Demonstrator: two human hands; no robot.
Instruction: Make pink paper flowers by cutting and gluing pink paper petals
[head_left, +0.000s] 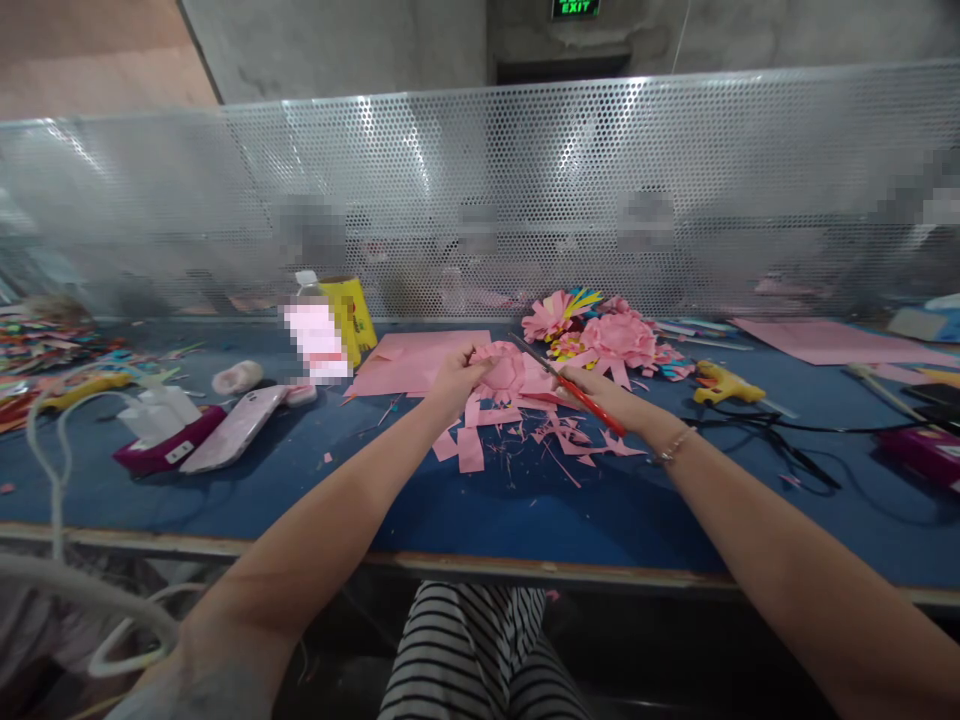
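Observation:
Between thumb and fingers, my left hand (459,378) pinches a pink paper flower (501,372) with a ruffled outline. My right hand (604,398) is closed around red-handled scissors (589,405), whose dark blades point up and left toward the flower's right side. Whether the blades touch the paper I cannot tell. Below both hands lie pink paper scraps (471,448) and thin offcuts. Behind my left hand rests a large pink paper sheet (397,360). Finished-looking pink paper flowers (619,335), with yellow and blue strips among them, are heaped beyond my right hand.
A yellow glue gun (724,385) with a black cord lies at right. To the left are a phone (236,428), a purple power strip (169,440) with white plugs, a bottle (319,335) and a yellow container (356,315). A perforated metal screen (465,190) stands behind the blue table.

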